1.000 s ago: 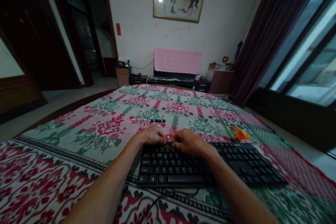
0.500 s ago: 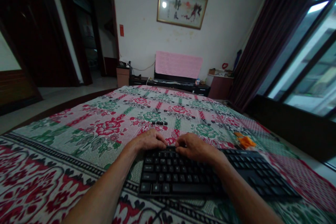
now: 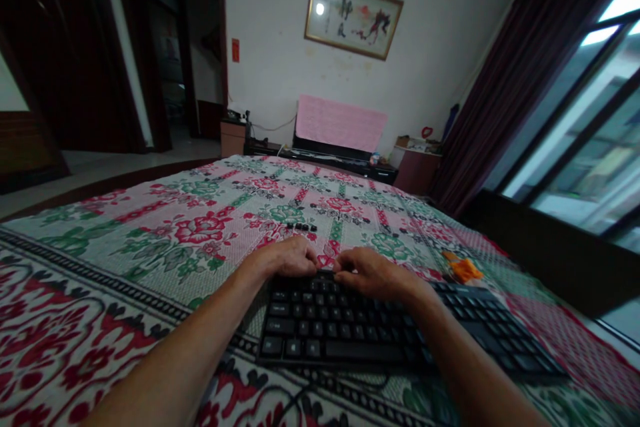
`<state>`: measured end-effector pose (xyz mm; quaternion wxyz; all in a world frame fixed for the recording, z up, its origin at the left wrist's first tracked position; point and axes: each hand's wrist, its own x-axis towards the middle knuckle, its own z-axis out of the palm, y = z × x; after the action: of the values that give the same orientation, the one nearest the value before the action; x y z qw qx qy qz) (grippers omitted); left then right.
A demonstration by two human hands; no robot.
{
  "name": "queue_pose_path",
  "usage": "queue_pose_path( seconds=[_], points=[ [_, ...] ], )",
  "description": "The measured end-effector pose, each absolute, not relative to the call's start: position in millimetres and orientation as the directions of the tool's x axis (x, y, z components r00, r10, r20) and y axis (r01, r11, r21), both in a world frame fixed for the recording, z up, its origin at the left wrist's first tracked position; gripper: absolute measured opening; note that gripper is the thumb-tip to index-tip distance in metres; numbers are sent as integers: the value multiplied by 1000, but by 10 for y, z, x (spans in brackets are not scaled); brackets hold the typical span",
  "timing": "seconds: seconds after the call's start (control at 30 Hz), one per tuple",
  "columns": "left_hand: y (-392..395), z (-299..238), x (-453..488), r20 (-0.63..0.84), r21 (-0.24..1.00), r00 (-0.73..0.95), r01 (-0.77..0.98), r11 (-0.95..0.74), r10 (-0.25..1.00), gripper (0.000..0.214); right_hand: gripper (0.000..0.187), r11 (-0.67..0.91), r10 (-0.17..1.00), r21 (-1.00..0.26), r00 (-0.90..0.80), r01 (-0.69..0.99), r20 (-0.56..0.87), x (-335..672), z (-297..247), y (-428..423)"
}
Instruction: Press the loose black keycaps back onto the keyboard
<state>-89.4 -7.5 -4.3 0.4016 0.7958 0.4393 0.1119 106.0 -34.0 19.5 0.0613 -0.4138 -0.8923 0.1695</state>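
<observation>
A black keyboard [image 3: 360, 333] lies flat on the patterned bedspread in front of me, its rows of keys facing up. My left hand [image 3: 295, 257] is curled at the back edge of the keyboard, left of its middle, with fingertips closed against that edge. Close beside it, my right hand [image 3: 367, 271] bends its fingers and thumb onto the same edge and top key row, and its forearm crosses over the keys. Just what the fingertips pinch there is hidden. Beyond the hands, several small black keycaps [image 3: 301, 227] sit in a short row on the bedspread.
An orange crumpled cloth or wrapper [image 3: 465, 270] lies behind the keyboard's right part. A floral bedspread [image 3: 200, 230] covers the bed. A dark cable [image 3: 295, 403] runs near the front. Past the bed stand a low black cabinet [image 3: 325, 160] and a pink-covered screen [image 3: 340, 123].
The view has shifted slightly, so the keyboard and hands appear a little higher and left. My left fingers have curled in more; both hands stay at the keyboard's back edge.
</observation>
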Motion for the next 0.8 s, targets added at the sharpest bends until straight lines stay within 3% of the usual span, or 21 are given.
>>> queue_pose_path(
  seconds=[0.13,0.33,0.53,0.8],
  points=[
    [-74,-40,-870,-132,706,609,612,-357,782,22,18,586,773,-342,-633,735,-35,1042,216,-352],
    [-94,-50,-917,-138,752,623,572,-327,770,24,20,597,736,-375,-670,709,-96,1054,244,-300],
    [-106,-15,-910,-169,764,606,579,-285,777,24,20,589,748,-389,-661,708,-69,1053,228,-302],
    [-92,-39,-903,-186,751,598,598,-280,779,22,20,535,806,-243,-576,809,-140,933,293,-313]
  ],
)
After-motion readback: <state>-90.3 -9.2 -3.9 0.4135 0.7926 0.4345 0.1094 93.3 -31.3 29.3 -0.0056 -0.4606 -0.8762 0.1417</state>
